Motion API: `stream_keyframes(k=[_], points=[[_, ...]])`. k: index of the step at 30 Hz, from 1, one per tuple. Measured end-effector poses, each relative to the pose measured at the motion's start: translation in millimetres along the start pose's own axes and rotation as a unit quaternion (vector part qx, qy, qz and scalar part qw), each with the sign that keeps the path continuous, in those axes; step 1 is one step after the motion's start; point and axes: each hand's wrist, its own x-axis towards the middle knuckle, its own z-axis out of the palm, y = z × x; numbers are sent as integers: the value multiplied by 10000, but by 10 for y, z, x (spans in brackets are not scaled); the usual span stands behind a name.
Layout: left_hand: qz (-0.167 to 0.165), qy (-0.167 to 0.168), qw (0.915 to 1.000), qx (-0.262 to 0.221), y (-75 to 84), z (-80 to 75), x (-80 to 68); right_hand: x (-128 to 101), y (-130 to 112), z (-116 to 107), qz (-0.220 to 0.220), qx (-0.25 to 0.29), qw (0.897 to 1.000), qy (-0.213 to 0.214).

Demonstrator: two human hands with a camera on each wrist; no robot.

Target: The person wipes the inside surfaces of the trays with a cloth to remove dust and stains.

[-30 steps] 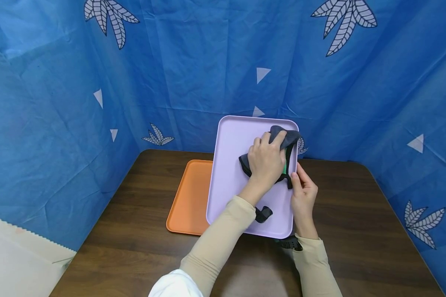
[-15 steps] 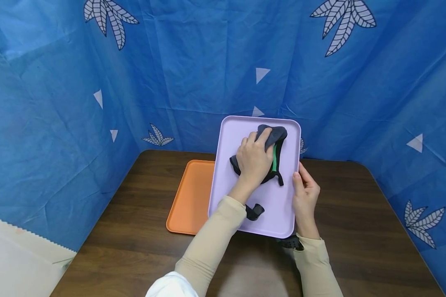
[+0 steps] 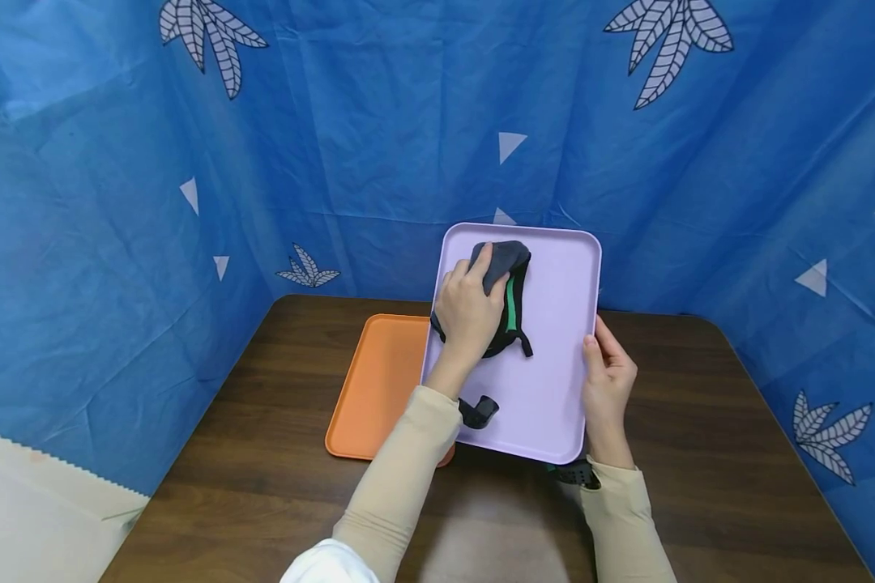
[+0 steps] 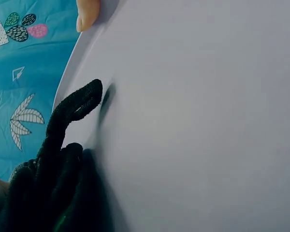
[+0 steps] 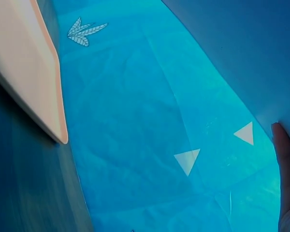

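Note:
My left hand (image 3: 468, 316) grips a bunched dark grey cloth (image 3: 501, 261) with black edging and a green stripe, against the face of a lilac tray (image 3: 554, 348). In the left wrist view the cloth's black hanging loop (image 4: 72, 108) sticks out over the pale tray surface. My right hand (image 3: 607, 380) holds the tray by its right rim, thumb on the front and fingers behind. The tray is raised off the table and tilted towards the head camera. One finger (image 5: 286, 169) of that hand shows against the tray's underside (image 5: 241, 53) in the right wrist view.
An orange tray (image 3: 375, 389) lies on the dark wooden table (image 3: 262, 453), partly covered by the raised lilac one. Blue patterned curtains (image 3: 379, 146) close off the back and sides. Black wrist gear (image 3: 576, 474) sits at the right wrist.
My left hand has slid the cloth across the tray from its right side to its left. The right hand and the tray have shifted slightly to the right.

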Motion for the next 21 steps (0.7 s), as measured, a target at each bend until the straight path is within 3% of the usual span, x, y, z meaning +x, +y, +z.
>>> stream_keyframes(k=[14,21], points=[[-446,29,9985,-328,-146,-91,-33,8,14,-19,-114,24,9999,-9],[-278,38,9988,-408,-119,-65,-75,2,19,-4,32,62,10000,-39]])
